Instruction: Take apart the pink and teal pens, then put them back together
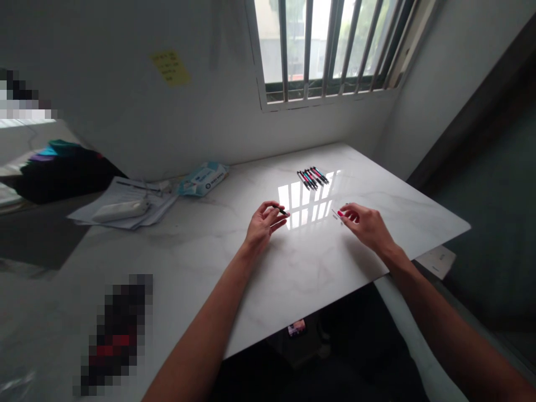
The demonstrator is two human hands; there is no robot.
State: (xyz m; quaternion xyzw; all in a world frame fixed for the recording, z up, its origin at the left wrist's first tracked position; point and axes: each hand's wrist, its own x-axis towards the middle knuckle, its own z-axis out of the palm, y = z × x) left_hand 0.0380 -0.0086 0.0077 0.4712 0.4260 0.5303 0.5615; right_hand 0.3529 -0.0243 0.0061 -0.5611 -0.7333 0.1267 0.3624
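My left hand (266, 223) hovers over the white marbled table, its thumb and fingers closed around a short black pen part (280, 210) that points down to the right. To the right, my right hand (363, 223) pinches a small bright pink pen part (340, 214). A thin pale stick lies by those fingertips; whether it is held or on the table I cannot tell. Tiny bits beneath the right fingers are too small to name. Beyond both hands, several pens (312, 178) with black, pink and teal parts lie side by side.
A pack of wipes (205, 178) and papers (125, 204) bearing a white object sit at the left back. The marbled table (293, 285) ends at a front edge below my forearms. A phone (297, 328) shows below it. A barred window (326, 50) is behind.
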